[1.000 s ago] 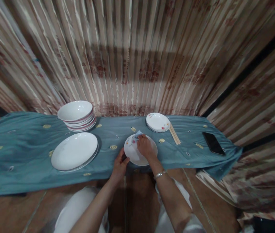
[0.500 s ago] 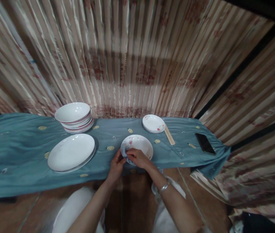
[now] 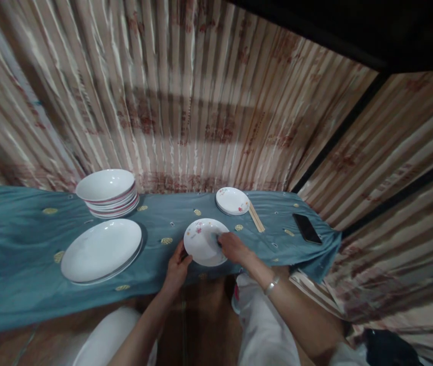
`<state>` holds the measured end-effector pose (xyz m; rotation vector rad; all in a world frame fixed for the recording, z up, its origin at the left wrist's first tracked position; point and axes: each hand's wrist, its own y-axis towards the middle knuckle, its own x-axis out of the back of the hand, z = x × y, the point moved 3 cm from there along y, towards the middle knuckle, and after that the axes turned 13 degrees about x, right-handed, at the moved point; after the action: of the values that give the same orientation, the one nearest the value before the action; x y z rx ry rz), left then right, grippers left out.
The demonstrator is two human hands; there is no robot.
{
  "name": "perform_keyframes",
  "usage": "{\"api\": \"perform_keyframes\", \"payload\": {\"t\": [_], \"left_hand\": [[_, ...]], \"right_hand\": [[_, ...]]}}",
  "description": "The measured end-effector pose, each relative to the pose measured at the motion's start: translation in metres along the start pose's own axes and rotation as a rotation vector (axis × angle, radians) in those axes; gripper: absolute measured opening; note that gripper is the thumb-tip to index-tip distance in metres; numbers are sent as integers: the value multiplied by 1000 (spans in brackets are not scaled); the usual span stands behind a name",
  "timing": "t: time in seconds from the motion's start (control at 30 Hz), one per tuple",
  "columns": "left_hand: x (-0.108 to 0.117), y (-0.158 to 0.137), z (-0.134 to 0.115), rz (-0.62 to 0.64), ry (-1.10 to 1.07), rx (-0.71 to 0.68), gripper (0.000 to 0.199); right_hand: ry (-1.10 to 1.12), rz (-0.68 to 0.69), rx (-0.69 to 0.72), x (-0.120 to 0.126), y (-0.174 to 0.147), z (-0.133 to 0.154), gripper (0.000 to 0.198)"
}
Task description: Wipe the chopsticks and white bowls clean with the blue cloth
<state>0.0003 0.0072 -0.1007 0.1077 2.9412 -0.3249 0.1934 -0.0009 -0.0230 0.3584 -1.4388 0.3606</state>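
A white flower-patterned bowl (image 3: 204, 250) rests near the front edge of the table, between my hands. My left hand (image 3: 178, 265) grips its left rim, thumb on top and fingers at the outer side. Over the right side of the bowl, my right hand (image 3: 233, 247) is closed, its fingertips against the inner surface. A blurred bluish-grey piece, looking like a cloth (image 3: 215, 238), shows at those fingertips; most of it is hidden.
Stacked white bowls (image 3: 106, 187) stand at the back left, with large oval plates (image 3: 104, 249) in front. Small flowered plates (image 3: 233, 200), wooden chopsticks (image 3: 256, 217) and a black phone (image 3: 307, 227) lie to the right on the teal tablecloth (image 3: 163, 274). A curtain (image 3: 185, 127) hangs behind.
My right hand has moved from the bowl's left inner side to its right side, taking the bluish piece along. My left hand stays on the left rim. The view has shifted slightly.
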Motion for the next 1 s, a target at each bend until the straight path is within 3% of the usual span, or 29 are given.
{"api": "perform_keyframes", "payload": {"t": [0.1, 0.27, 0.6, 0.8, 1.0], "left_hand": [[1, 3, 5, -27, 13, 13, 67], [-2, -1, -3, 36, 19, -31, 64], [-3, -1, -6, 34, -33, 16, 63], [-4, -1, -8, 35, -33, 21, 63], [-3, -1, -5, -7, -77, 83, 62]], "right_hand": [[-56, -25, -50, -8, 15, -6, 34], [-51, -165, -146, -16, 38, -7, 47], [86, -255, -190, -21, 71, 36, 47], [316, -271, -51, -19, 61, 71, 44], [476, -142, 112, -15, 24, 70, 35]]}}
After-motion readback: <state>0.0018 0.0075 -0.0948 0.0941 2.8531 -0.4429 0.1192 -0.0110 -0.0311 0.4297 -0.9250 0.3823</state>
